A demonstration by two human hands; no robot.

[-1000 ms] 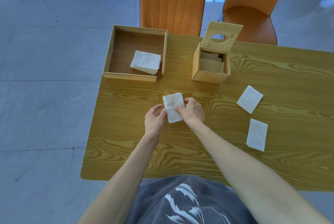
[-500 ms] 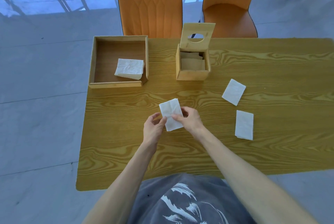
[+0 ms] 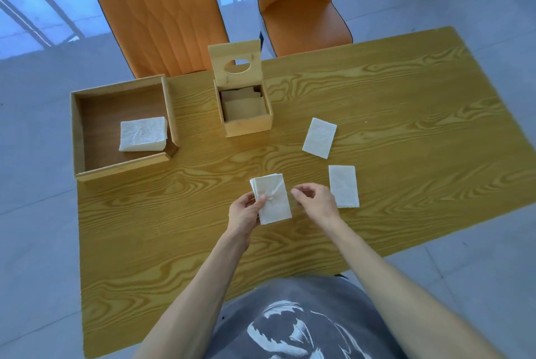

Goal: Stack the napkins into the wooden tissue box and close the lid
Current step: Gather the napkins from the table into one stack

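No readable text, label, brand, number or sign appears anywhere in the head view. The only marking is a white brush-stroke graphic on the person's grey T-shirt (image 3: pixel 293 326), and it forms no letters that can be made out. The folded white paper napkins (image 3: pixel 274 199), the light wooden tissue box with its hinged lid and oval opening (image 3: pixel 246 115), the shallow square wooden tray (image 3: pixel 87 126), the yellow wood-grain table (image 3: pixel 406 115) and the two orange padded chairs (image 3: pixel 162 10) carry no writing.
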